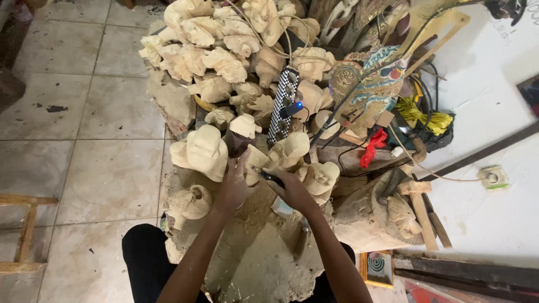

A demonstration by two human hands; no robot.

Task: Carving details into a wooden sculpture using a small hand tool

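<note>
the left hand (234, 188) is wrapped around a small pale wooden carving (255, 165), fingers curled up its near side so the piece stands roughly upright between both hands. the right hand (295, 191) is clenched on a dark-handled carving tool (268, 177), whose tip lies against the carving's lower edge (the blade itself is too small to make out). both forearms reach up from the bottom of the view over a dusty, sawdust-coloured work cloth (258, 252) spread across the person's lap.

just left of the held piece sits a larger unfinished wooden head (203, 150), and below it a smaller rounded carving (193, 202) rests on the edge of the cloth. right of the hands are two more pale figures (320, 178), touching each other. behind them a big heap of raw carved pieces (219, 50) is piled up on the tiled floor (84, 112). a black-and-white checked strip (282, 104) stands tilted in the heap with a small blue light beside it. further right lie a painted mask (370, 84), a red scrap of cloth (375, 147) and a yellow bundle (424, 115). a wall socket (493, 177) sits well apart on the white surface at right.
</note>
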